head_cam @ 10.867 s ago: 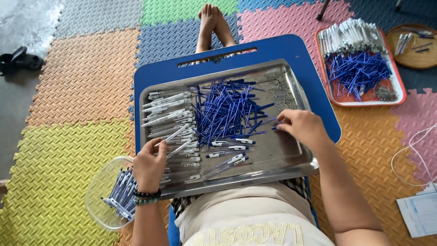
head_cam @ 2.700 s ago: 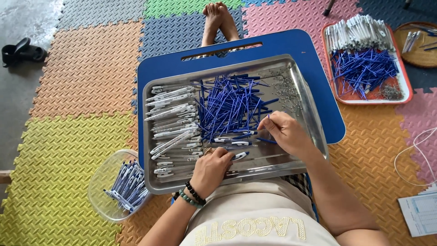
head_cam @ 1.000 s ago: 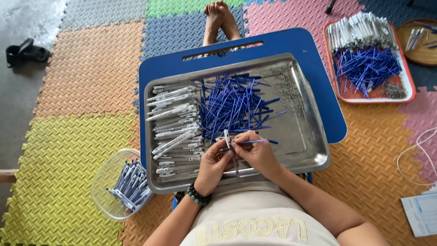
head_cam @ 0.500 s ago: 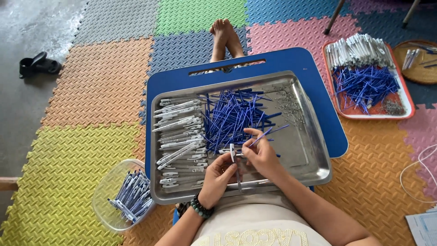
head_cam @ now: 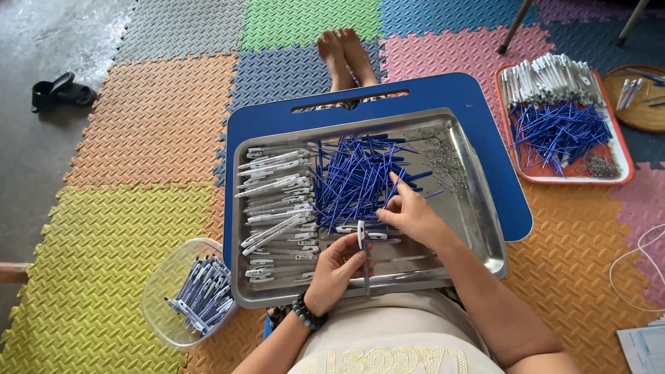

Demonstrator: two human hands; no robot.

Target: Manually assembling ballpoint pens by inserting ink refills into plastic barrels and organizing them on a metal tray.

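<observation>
Hands have parted since half a second ago. Left hand [head_cam: 337, 265] now holds a white pen barrel [head_cam: 361, 237] upright alone, fingers clamped on it, over the near part of the steel tray [head_cam: 485, 228]. Right hand [head_cam: 410, 215] has moved up to the heap of blue refills [head_cam: 357, 176], its fingertips pinched together on one refill at the heap's edge.

My left hand [head_cam: 337, 266] sits close in front of my belly, palm turned inward, its grip pinched tight between thumb and fingertips, a beaded band on the wrist. My right hand [head_cam: 413, 215] reaches farther forward, forearm angled in from the right, fingers curled down, fingertips together.
</observation>
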